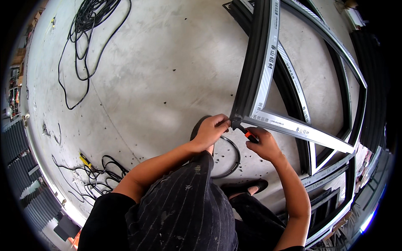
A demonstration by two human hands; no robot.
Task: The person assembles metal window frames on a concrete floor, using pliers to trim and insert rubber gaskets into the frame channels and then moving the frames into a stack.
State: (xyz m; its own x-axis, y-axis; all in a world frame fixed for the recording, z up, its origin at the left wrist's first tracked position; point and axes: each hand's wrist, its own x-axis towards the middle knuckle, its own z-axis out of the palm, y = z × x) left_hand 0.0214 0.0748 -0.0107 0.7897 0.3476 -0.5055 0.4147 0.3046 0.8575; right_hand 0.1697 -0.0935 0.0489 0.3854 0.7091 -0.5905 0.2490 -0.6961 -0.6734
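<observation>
Cloth with pale pinstripes on black (180, 209) covers the person's body at the bottom centre of the view. Beyond it, right of centre, the right hand (263, 144) is closed around the black-and-orange handle of a hand tool (251, 136), whose dark head meets the corner of a large angular metal frame (250, 75) with black sides and silver-white faces. The left hand (211, 130), at centre, has its fingers bent together at that same corner; whether they pinch anything cannot be told. The frame stretches from there to the upper right. Below the hands, a thin black strip (238, 155) curves in a loop on the grey concrete floor (142, 62), near a black shoe (260, 185). Tangled black cable (109, 173) lies lower left, beside a yellow-and-black tool (85, 160); farther off, a coiled black cable (86, 21) lies upper left.
</observation>
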